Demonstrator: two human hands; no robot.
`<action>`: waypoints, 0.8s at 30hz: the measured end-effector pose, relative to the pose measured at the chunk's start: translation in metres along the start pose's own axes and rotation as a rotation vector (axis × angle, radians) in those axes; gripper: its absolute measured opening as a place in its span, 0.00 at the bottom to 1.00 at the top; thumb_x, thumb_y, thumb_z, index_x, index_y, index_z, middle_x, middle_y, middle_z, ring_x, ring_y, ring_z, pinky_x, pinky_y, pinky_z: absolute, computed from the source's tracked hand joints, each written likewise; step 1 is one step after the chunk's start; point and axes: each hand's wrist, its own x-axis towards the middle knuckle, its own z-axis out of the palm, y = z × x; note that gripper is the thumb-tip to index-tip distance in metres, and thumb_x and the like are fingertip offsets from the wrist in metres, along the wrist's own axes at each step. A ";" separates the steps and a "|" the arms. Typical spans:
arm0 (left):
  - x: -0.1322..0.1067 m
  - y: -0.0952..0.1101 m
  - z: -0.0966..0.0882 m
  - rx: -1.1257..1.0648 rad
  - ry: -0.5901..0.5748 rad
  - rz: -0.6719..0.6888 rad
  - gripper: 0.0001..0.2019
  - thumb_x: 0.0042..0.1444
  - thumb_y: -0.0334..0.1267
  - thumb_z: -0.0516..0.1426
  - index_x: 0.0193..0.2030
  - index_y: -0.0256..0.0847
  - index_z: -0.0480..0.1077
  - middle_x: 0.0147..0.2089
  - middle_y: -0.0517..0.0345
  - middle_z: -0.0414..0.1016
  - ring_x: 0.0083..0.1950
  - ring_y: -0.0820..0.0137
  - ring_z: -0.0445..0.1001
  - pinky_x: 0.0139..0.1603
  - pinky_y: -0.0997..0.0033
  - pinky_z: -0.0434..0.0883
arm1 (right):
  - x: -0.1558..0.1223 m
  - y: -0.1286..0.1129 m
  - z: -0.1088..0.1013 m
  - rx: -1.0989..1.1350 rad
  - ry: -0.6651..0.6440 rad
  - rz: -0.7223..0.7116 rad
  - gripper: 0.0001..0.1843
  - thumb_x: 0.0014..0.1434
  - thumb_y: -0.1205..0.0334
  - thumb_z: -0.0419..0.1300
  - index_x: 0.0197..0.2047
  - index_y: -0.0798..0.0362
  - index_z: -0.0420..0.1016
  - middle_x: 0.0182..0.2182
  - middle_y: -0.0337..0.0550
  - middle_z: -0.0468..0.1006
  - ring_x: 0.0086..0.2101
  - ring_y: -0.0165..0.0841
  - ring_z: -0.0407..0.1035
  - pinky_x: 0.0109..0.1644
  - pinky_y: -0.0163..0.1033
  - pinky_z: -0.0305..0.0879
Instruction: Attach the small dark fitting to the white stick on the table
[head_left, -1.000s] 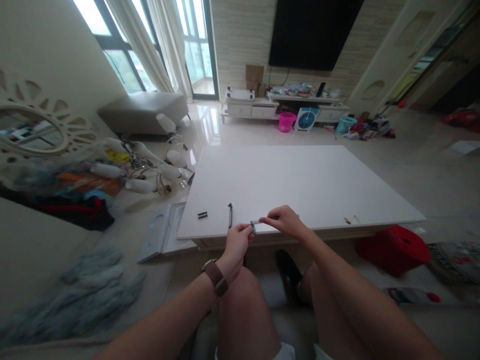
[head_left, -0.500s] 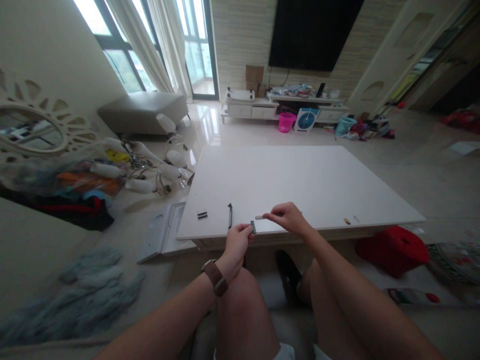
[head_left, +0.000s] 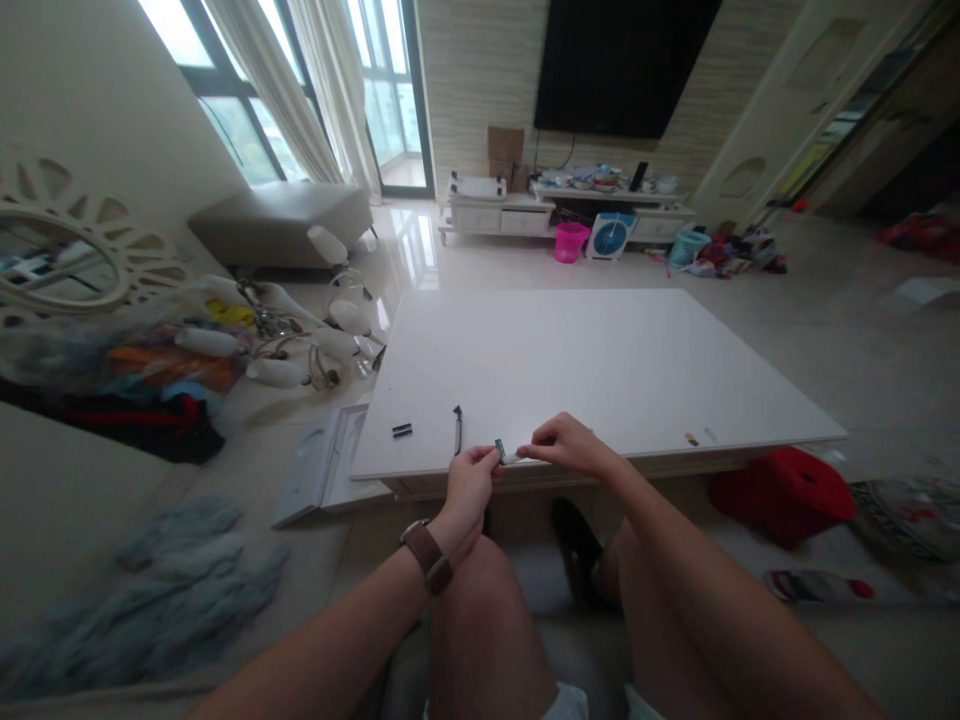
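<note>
Thumb and forefinger of the left hand (head_left: 470, 483) pinch a small green-and-dark piece (head_left: 499, 449), perhaps a razor head, by its end. The right hand (head_left: 568, 440) pinches a thin pale strip (head_left: 513, 458), its other fingers curled inward. The strip's tip meets the small piece's lower end or lies just beside it; I cannot tell whether they touch. Both hands are over the near edge of the white surface (head_left: 570, 350), left of that edge's middle.

The left grip probably takes so little of the small piece to leave most of it exposed, while the right grip seems set back on the strip so that its tip is free. Bringing both close together likely helps to line up such small parts.

A slim dark handle (head_left: 458, 430) lies near the left hand, pointing away from the near edge, its head end farther off. Two black strips (head_left: 403, 431) lie side by side toward the near left corner, perhaps paired so that they are easy to find. A small brown-and-black bit (head_left: 691, 439) lies by the near edge, toward the near right corner.

No brand or label can be read on these small things. The patterned cloth (head_left: 911, 515) beyond the near right corner bears letter-like marks, too blurred to read.
</note>
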 end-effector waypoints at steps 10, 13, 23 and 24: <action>0.000 0.001 -0.001 0.010 -0.007 -0.001 0.16 0.43 0.43 0.66 0.34 0.33 0.75 0.28 0.56 0.73 0.28 0.74 0.68 0.31 0.72 0.62 | -0.001 0.001 -0.001 -0.002 -0.068 -0.049 0.31 0.59 0.40 0.60 0.18 0.59 0.72 0.15 0.33 0.54 0.21 0.23 0.47 0.26 0.35 0.41; 0.001 0.001 -0.001 0.020 -0.006 0.013 0.17 0.42 0.45 0.67 0.34 0.33 0.75 0.28 0.56 0.73 0.28 0.73 0.68 0.31 0.72 0.62 | -0.002 0.003 -0.002 0.069 -0.018 -0.025 0.31 0.59 0.40 0.60 0.19 0.59 0.71 0.16 0.33 0.55 0.22 0.24 0.48 0.26 0.34 0.42; 0.000 -0.001 -0.002 0.006 -0.007 -0.005 0.17 0.41 0.45 0.68 0.33 0.34 0.75 0.28 0.56 0.74 0.28 0.74 0.68 0.31 0.72 0.62 | -0.001 0.002 -0.001 0.140 -0.131 0.002 0.30 0.59 0.41 0.60 0.19 0.59 0.69 0.17 0.33 0.53 0.22 0.23 0.47 0.26 0.34 0.41; 0.000 -0.001 -0.002 0.004 -0.015 -0.002 0.17 0.41 0.46 0.68 0.33 0.34 0.75 0.28 0.56 0.74 0.28 0.74 0.68 0.31 0.72 0.62 | -0.002 0.002 -0.002 0.156 -0.133 -0.004 0.28 0.59 0.42 0.60 0.20 0.59 0.70 0.17 0.33 0.53 0.22 0.24 0.48 0.26 0.33 0.41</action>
